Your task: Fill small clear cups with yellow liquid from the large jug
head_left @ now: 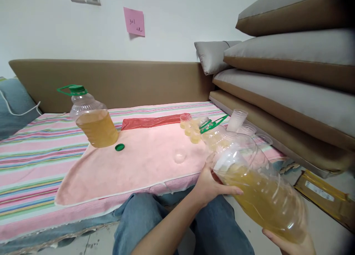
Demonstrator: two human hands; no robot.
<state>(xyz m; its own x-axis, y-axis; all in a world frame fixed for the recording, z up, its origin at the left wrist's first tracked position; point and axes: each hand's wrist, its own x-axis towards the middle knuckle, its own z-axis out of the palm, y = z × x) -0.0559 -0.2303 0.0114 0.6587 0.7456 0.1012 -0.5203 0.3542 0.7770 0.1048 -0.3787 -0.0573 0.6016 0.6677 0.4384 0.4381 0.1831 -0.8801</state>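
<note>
A large clear plastic bottle (257, 181) of yellow liquid is tilted over the edge of the bed, its uncapped mouth with a green handle pointing up and left. My left hand (213, 184) grips it below the shoulder, thumb stretched along the side. Under its base is my right hand (291, 242), only partly in view. Several small clear cups (191, 129) of yellow liquid stand by the bottle's mouth. A clear cup (180, 155) sits apart on the pink towel (133, 166). Behind the bottle stands a stack of clear cups (237, 120).
Another bottle (97, 125) with a green cap stands at left, a loose green cap (119, 147) beside it. Red plastic (152, 121) lies along the towel's far edge. Stacked cushions (288, 77) rise at right. A yellow package (321, 192) rests on the floor.
</note>
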